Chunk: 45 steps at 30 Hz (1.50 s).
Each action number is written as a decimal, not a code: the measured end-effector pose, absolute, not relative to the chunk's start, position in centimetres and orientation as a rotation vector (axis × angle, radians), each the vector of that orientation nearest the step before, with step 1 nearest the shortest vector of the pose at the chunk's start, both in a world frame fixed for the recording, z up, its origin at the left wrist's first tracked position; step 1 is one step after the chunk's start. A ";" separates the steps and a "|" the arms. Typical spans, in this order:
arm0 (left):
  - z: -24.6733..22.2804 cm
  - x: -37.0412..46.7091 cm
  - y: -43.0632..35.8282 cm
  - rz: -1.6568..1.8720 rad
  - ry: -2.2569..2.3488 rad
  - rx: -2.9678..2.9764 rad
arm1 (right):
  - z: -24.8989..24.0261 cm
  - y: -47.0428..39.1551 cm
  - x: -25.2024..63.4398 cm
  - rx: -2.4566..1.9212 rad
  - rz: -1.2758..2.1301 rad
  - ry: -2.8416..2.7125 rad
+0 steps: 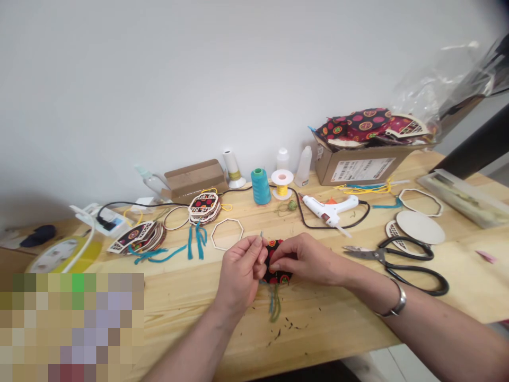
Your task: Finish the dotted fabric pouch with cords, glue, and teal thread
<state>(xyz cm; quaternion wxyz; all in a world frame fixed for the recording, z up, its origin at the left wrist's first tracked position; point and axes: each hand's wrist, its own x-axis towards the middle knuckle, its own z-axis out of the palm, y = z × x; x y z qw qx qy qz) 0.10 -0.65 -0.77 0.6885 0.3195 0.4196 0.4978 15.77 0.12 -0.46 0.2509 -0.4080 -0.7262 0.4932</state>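
A piece of black fabric with red and orange round patterns (274, 276) lies low over the table between my two hands. Blue and green cords (275, 305) hang from its lower edge. The fingers of my left hand (244, 265) are pinched together at the fabric's left side, and a short blue cord end (261, 234) sticks up from the pinch. My right hand (304, 260) is closed on the fabric from the right, thumb and forefinger bent over its face. What lies right under the fingertips is hidden.
Black-handled scissors (382, 255) and a white glue gun (331, 208) lie to the right. Behind stand a blue thread cone (260, 187), a yellow thread spool (282, 185) and a cardboard box of fabric (358, 164). Stacked wooden-framed pieces (203, 208) lie left.
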 end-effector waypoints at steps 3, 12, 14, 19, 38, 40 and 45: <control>-0.9 0.2 -0.8 1.078 0.943 0.784 | -0.3 0.6 16.0 -1.147 1.336 -1.696; -1.7 0.0 -1.3 0.901 0.951 1.006 | -0.4 0.8 15.9 -1.031 1.573 -1.284; -1.7 0.0 -1.4 0.883 0.955 1.001 | -0.3 0.8 15.9 -1.023 1.554 -1.294; -1.4 0.1 -1.5 0.883 0.895 0.933 | 0.1 0.7 15.9 -1.083 1.510 -1.343; -1.1 0.4 -1.4 0.866 0.848 0.803 | 0.1 0.4 15.8 -1.180 1.393 -1.458; -1.2 0.4 -1.4 0.878 0.876 0.828 | 0.3 0.4 16.0 -1.215 1.304 -1.565; -1.0 0.2 -1.3 1.010 0.915 0.847 | 1.0 0.9 17.2 -1.695 0.411 -2.118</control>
